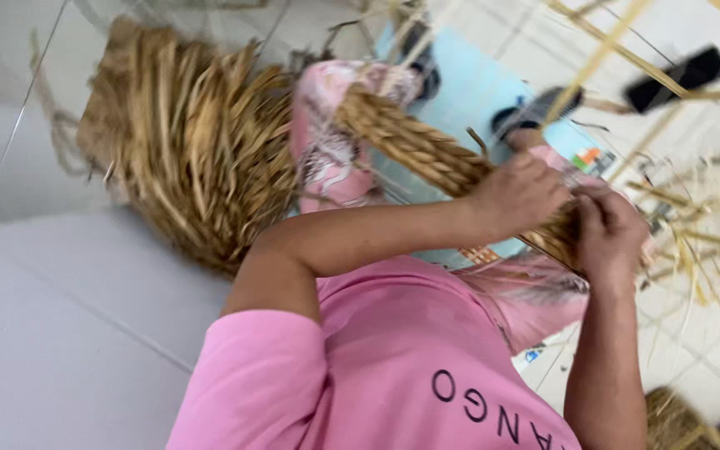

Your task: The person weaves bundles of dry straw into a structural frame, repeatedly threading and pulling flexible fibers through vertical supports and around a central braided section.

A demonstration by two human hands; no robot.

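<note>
Braided straw rope (427,154), thick and golden, held up over the lap above the pale tiled floor (52,333), long axis slanting from the frayed bundle of loose straw (193,158) at upper left down to the working end at right. Left hand (520,196) wrapped closed around the finished plait just behind the weave, right hand (608,233) pinched shut on the strands at the tip, touching the left. Best kept taut between both hands, each strand pulled snug, a fresh stalk (593,62) fed in before one runs short.
</note>
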